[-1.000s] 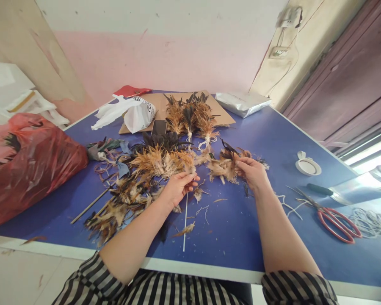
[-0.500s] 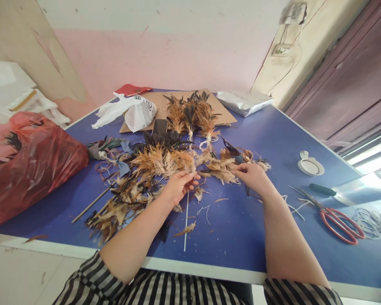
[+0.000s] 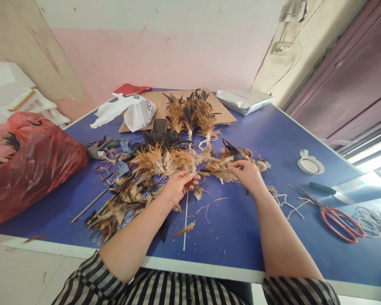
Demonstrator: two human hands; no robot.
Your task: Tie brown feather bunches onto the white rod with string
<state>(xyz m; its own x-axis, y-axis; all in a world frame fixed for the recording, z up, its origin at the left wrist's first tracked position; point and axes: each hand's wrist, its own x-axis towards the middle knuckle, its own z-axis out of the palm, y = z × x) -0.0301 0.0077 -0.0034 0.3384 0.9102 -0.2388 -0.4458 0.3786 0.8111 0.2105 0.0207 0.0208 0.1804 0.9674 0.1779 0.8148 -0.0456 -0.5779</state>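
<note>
My left hand [image 3: 181, 186] is closed in a pinch, thumb against forefinger, on the pale base of a feather [image 3: 192, 165]. Just beyond those fingers spreads a row of orange-brown and black feathers [image 3: 158, 159]. To the right, my right hand [image 3: 247, 174] has its fingertips pinched at a heap of tan feathers [image 3: 220, 169]; whether a feather is between them is too small to tell. Loose feathers [image 3: 127, 199] lie left of my left forearm. Tied feather bundles [image 3: 206, 118] rest farther back on a cardboard sheet [image 3: 224, 115].
At the right on the blue table [image 3: 228, 237] are red-handled scissors [image 3: 341, 224], a green-handled knife [image 3: 324, 189], tangled string [image 3: 373, 222] and a tape roll [image 3: 310, 164]. A red plastic bag [image 3: 41, 165] bulges at the left. A phone [image 3: 159, 126] lies near a white bag [image 3: 139, 114].
My right hand has moved slightly left, farther over the tan feather heap. My left hand stays in place with its pinch unchanged.
</note>
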